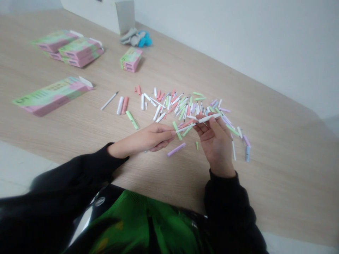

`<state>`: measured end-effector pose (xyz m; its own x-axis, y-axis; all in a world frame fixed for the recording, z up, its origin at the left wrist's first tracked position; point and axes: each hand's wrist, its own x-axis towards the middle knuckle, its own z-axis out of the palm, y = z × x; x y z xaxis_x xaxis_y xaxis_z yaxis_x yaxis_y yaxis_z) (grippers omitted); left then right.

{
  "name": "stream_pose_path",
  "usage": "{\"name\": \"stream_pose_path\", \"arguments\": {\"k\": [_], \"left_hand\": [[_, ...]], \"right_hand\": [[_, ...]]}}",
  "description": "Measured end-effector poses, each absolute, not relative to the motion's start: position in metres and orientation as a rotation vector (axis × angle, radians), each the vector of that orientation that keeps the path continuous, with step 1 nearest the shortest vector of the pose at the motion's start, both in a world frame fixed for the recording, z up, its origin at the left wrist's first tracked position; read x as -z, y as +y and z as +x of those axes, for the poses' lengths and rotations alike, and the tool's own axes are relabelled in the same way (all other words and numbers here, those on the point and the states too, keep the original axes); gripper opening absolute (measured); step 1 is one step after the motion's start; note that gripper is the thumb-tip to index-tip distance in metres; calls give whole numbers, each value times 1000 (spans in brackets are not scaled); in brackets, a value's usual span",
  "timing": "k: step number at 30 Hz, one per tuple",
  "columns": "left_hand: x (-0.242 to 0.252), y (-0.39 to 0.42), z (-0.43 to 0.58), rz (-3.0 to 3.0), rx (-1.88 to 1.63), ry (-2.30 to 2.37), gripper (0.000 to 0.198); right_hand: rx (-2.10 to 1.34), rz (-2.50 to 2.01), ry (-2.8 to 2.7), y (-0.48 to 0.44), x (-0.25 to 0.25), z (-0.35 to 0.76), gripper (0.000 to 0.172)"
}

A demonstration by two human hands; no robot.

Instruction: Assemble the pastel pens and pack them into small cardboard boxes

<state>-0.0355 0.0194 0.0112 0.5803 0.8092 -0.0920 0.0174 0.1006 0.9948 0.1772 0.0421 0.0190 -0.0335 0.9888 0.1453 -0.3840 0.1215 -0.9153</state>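
Observation:
My left hand [152, 138] is pinched shut on the near end of a thin white pen [205, 120]. My right hand [215, 139] has its fingers curled round the far part of that same pen, palm toward me. The pen lies across between both hands, just above the wooden table [79, 130]. Behind the hands is a scattered heap of pen parts [182, 104] in white, pink, green and purple. A purple cap [176, 149] lies on the table between my wrists.
Flat pink-and-green boxes lie at the left: one long box [51, 95], a stack [70, 47] farther back, and a small box [131, 59]. Grey and blue cloth [136, 38] sits by the wall. Loose pens [120, 105] lie left of the heap.

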Motion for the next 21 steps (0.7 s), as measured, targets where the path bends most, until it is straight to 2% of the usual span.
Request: {"name": "stream_pose_path", "arguments": {"k": [10, 21], "left_hand": [[-15, 17, -36, 1355, -700, 817, 39], [-14, 21, -36, 1456, -709, 740, 35]], "right_hand": [[-1101, -793, -1202, 37, -14, 174, 7], [-907, -749, -1285, 18, -40, 168, 7]]}}
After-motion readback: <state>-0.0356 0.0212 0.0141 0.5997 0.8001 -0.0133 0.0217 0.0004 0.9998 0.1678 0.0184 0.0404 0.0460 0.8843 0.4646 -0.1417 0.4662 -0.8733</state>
